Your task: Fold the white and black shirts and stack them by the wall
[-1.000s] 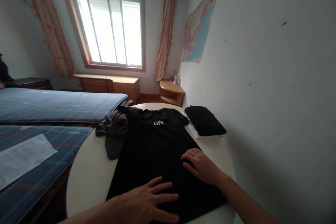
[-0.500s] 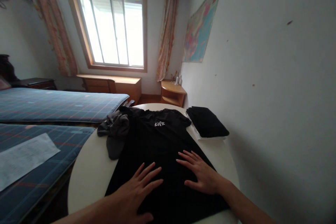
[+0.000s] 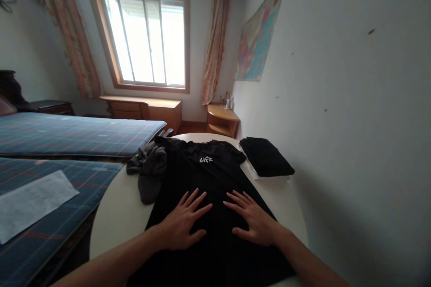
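A black T-shirt point(image 3: 215, 179) with white "LIFE" lettering is spread over a round white table point(image 3: 114, 206), its neckline at the far side. My left hand point(image 3: 183, 222) rests on the shirt's left half with fingers spread. Opposite it, my right hand point(image 3: 251, 219) lies on the right half, palm down and fingers apart. Neither hand grips the cloth. Crumpled dark grey clothing point(image 3: 151, 166) sits beside the shirt's left shoulder, partly touching it. Folded black cloth point(image 3: 266, 157) is stacked on something white at the table's right edge.
A white wall point(image 3: 353, 152) stands close on the right. To the left are plaid mattresses point(image 3: 84, 134), with a paper sheet point(image 3: 37, 204) on the nearer one. A low wooden desk point(image 3: 161, 107) and a corner shelf point(image 3: 224, 114) stand near the window.
My left hand has moved forward over the shirt, towards the lettering. My right hand has shifted slightly left and stays flat on the cloth.
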Demonstrator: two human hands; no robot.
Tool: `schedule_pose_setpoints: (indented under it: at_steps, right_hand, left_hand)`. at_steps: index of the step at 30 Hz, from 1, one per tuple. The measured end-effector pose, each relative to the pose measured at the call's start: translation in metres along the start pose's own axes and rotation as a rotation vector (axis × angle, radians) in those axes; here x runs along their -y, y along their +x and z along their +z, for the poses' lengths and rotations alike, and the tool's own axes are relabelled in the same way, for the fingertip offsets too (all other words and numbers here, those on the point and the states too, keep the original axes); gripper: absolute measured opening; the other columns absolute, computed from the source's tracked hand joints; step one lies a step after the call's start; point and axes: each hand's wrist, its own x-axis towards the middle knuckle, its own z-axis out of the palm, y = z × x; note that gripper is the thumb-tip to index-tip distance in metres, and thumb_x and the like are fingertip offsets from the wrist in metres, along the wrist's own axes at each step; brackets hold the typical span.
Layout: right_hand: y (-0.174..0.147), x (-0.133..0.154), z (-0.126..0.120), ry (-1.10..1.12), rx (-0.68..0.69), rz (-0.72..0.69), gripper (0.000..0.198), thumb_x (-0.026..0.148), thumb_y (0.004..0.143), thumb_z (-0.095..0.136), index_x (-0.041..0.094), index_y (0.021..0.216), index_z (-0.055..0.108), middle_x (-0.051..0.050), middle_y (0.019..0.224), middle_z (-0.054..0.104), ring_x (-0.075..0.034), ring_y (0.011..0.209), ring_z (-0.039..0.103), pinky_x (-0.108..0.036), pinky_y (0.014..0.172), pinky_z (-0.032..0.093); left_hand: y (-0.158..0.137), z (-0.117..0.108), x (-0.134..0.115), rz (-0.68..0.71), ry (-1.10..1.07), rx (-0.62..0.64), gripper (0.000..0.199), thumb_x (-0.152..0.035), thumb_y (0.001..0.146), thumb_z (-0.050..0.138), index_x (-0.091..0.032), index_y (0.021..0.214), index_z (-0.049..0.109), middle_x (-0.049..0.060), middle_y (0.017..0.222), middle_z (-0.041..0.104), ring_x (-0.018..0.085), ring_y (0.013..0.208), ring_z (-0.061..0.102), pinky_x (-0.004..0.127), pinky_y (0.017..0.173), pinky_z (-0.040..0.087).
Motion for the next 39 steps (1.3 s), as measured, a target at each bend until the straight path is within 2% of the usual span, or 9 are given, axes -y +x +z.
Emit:
schedule_pose_setpoints:
  at_steps: [7,12,15,17,20,25,30,34,39]
  right_hand:
    - [-0.030,0.041,0.017,0.062,0.036,0.007,0.082,0.060,0.082,0.064,0.040,0.153,0.030,-0.005,0.164,0.023,-0.038,0.150,0.014,-0.067,0.117,0.006]
    - [-0.032,0.060,0.016,0.077,0.052,0.073,0.077,0.065,0.078,0.067,0.040,0.147,0.043,-0.006,0.157,0.038,-0.039,0.145,0.029,-0.063,0.117,0.021]
    - [-0.009,0.050,0.008,0.036,-0.094,0.134,0.053,0.051,0.091,0.057,0.033,0.141,0.052,-0.007,0.146,0.052,-0.030,0.135,0.045,-0.049,0.114,0.035]
    - [0.017,0.036,0.002,-0.016,-0.173,0.122,0.049,0.044,0.094,0.054,0.029,0.141,0.052,-0.007,0.147,0.051,-0.027,0.136,0.045,-0.045,0.114,0.036]
    - [0.063,0.012,0.001,-0.088,-0.247,0.123,0.052,0.043,0.098,0.047,0.025,0.147,0.046,-0.007,0.155,0.041,-0.026,0.145,0.033,-0.045,0.119,0.026]
    - [0.117,-0.022,0.018,-0.134,-0.204,0.294,0.059,0.052,0.101,0.035,0.027,0.154,0.033,-0.005,0.162,0.029,-0.027,0.150,0.020,-0.049,0.120,0.019]
    - [0.123,-0.049,0.026,-0.205,-0.248,0.580,0.059,0.054,0.101,0.033,0.023,0.150,0.042,-0.007,0.159,0.036,-0.031,0.147,0.025,-0.051,0.118,0.022]
    - [0.122,-0.055,0.002,-0.310,-0.359,0.711,0.047,0.045,0.101,0.038,0.017,0.133,0.057,-0.016,0.137,0.058,-0.031,0.125,0.053,-0.042,0.100,0.044]
    - [0.119,-0.054,-0.024,-0.405,-0.396,1.015,0.032,0.031,0.099,0.046,0.012,0.122,0.060,-0.022,0.114,0.064,-0.030,0.099,0.069,-0.036,0.079,0.052]
  left_hand:
    - [-0.047,-0.017,-0.015,0.075,-0.043,0.109,0.081,-0.044,0.089,0.062,-0.040,0.156,0.018,0.005,0.165,0.011,0.042,0.149,0.010,0.073,0.113,0.012]
    - [-0.063,-0.022,-0.020,0.082,-0.048,0.163,0.084,-0.040,0.084,0.068,-0.040,0.155,0.023,0.003,0.165,0.018,0.042,0.149,0.017,0.070,0.115,0.018]
    - [-0.040,-0.018,-0.013,-0.006,-0.044,0.043,0.060,-0.033,0.086,0.064,-0.035,0.143,0.046,0.004,0.154,0.043,0.034,0.142,0.037,0.058,0.116,0.032]
    - [-0.010,-0.012,-0.004,-0.091,-0.035,-0.107,0.042,-0.029,0.089,0.058,-0.027,0.131,0.056,0.007,0.144,0.052,0.029,0.134,0.047,0.050,0.114,0.038]
    - [0.046,-0.003,0.013,-0.211,0.022,-0.274,0.044,-0.022,0.088,0.054,-0.015,0.131,0.054,0.015,0.148,0.048,0.031,0.139,0.041,0.049,0.116,0.035]
    - [0.111,0.012,0.039,-0.367,0.072,-0.352,0.051,-0.022,0.093,0.045,-0.008,0.143,0.043,0.018,0.153,0.041,0.028,0.144,0.035,0.044,0.118,0.031]
    - [0.114,0.028,0.052,-0.513,0.127,-0.293,0.057,-0.038,0.097,0.044,-0.015,0.149,0.039,0.013,0.159,0.032,0.029,0.148,0.026,0.045,0.120,0.025]
    - [0.110,0.029,0.054,-0.501,0.165,-0.234,0.061,-0.047,0.094,0.049,-0.027,0.151,0.040,0.007,0.163,0.026,0.032,0.150,0.019,0.052,0.121,0.018]
    - [0.111,0.025,0.052,-0.493,0.144,-0.188,0.064,-0.053,0.093,0.047,-0.029,0.152,0.038,0.006,0.164,0.023,0.036,0.150,0.014,0.056,0.120,0.015]
